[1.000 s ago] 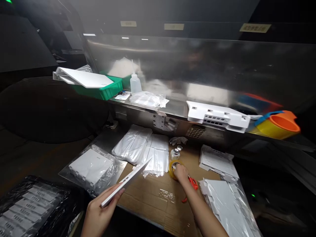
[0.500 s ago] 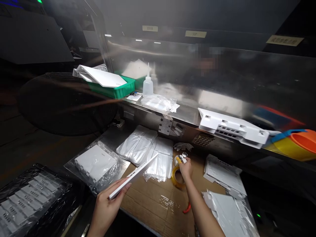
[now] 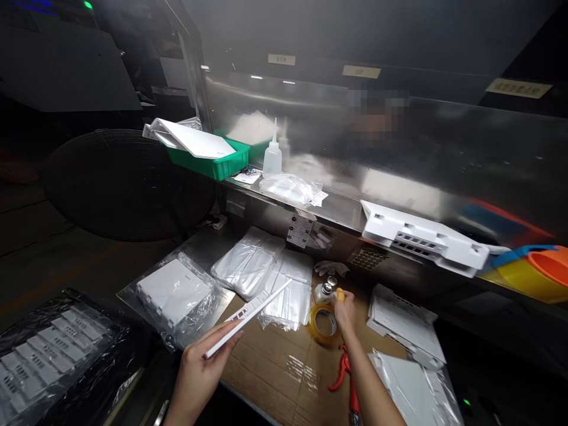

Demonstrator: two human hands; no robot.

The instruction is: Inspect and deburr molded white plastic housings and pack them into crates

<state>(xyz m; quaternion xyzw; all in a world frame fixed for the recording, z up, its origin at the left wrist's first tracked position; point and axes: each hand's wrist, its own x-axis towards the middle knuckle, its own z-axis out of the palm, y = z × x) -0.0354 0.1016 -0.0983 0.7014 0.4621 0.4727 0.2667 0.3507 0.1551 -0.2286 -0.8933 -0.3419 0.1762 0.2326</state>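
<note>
While gripped, panel [image 3: 248, 316] seemingly between left fingers [image 3: 222, 348]

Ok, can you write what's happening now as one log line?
left hand: holds white panel | right hand: at small bottle, beside tape roll | scissors: on cardboard

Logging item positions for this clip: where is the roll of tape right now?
In the head view, the roll of tape lies on the cardboard right of centre, just under the right hand, below the small metal-capped bottle and above the red-handled scissors.
</note>
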